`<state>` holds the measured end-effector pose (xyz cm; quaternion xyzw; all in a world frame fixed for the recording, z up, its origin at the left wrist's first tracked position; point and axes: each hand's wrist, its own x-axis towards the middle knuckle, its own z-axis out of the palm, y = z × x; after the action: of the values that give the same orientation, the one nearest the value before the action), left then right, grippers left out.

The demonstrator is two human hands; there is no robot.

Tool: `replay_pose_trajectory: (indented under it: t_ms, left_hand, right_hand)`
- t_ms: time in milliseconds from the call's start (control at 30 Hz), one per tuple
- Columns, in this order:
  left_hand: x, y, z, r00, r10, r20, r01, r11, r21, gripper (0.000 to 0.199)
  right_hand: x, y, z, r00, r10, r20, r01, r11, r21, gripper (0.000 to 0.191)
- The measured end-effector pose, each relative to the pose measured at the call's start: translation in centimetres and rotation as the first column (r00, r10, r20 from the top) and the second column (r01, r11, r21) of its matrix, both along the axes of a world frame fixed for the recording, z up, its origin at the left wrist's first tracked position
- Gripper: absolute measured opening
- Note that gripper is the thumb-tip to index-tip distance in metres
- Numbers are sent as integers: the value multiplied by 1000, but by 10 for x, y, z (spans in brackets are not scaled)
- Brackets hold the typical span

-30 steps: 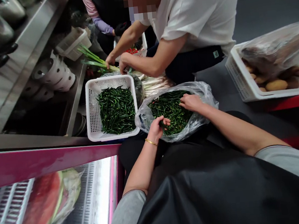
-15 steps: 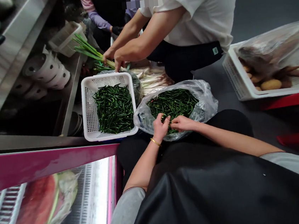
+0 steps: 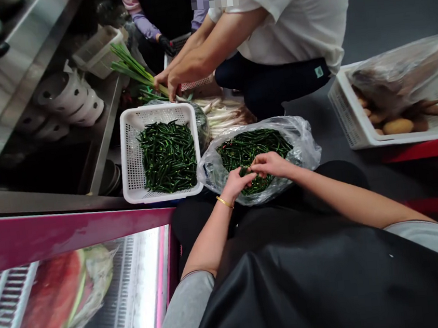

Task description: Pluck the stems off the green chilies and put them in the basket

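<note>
My left hand (image 3: 237,184) and my right hand (image 3: 269,165) meet over green chilies (image 3: 254,147) in a clear plastic bag (image 3: 303,144). Their fingertips are together among the chilies, and I cannot tell whether a chili lies between them. A gold bangle circles my left wrist. To the left of the bag, a white plastic basket (image 3: 131,157) is heaped with more green chilies (image 3: 168,157). The bag's side touches the basket.
Beyond the basket, a co-worker's hands (image 3: 169,80) rest at spring onions (image 3: 131,69). Behind them is a person's black-gloved hand (image 3: 167,45). A white crate of potatoes (image 3: 355,118) stands at right. A glass display case (image 3: 72,226) with watermelon lies at lower left.
My hands have drawn together from apart, and my right hand has moved left over the chilies. The co-worker's hands have shifted slightly along the spring onions.
</note>
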<state>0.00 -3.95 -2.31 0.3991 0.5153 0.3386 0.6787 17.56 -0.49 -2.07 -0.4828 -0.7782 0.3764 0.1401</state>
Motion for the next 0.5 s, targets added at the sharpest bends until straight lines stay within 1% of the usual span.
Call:
replay_pose_trajectory:
  t_ms: [33, 67, 133, 200, 233, 300, 367, 400, 433, 500]
  left_hand:
    - [3, -2, -2, 999, -49, 2, 49, 997, -59, 35]
    - [6, -4, -4, 997, -80, 15, 81, 988, -133, 34]
    - [8, -9, -8, 994, -93, 52, 104, 958, -268, 35]
    - [5, -12, -10, 993, -80, 83, 104, 936, -336, 36]
    - [2, -13, -10, 994, -54, 90, 82, 937, -341, 38]
    - [-7, -11, -7, 992, 59, 109, -21, 945, -325, 43]
    - [-18, -7, -2, 973, 190, 133, -143, 942, -303, 48]
    - [-24, -5, 0, 961, 234, 148, -183, 938, -294, 49]
    - [-28, -3, 3, 954, 252, 163, -198, 937, -289, 49]
    - [-34, 0, 4, 949, 258, 181, -200, 937, -286, 48]
  right_hand:
    - [-1, -6, 1, 1000, 10, 28, -11, 999, 38, 31]
    - [-2, -11, 1, 996, 9, 94, -19, 994, 107, 30]
    - [-3, -16, -1, 959, -18, 282, -54, 969, 242, 30]
    - [-8, -12, -3, 901, -26, 432, -108, 953, 283, 30]
    - [-13, -8, -4, 878, -20, 478, -126, 954, 271, 30]
    - [-26, 0, -7, 846, 16, 533, -159, 962, 224, 35]
    - [-39, 9, -12, 813, 96, 574, -215, 966, 143, 37]
    - [-44, 12, -14, 798, 128, 589, -234, 966, 108, 35]
    - [-46, 15, -15, 793, 142, 593, -241, 966, 91, 33]
    - [-42, 19, -17, 821, 105, 562, -199, 974, 109, 31]
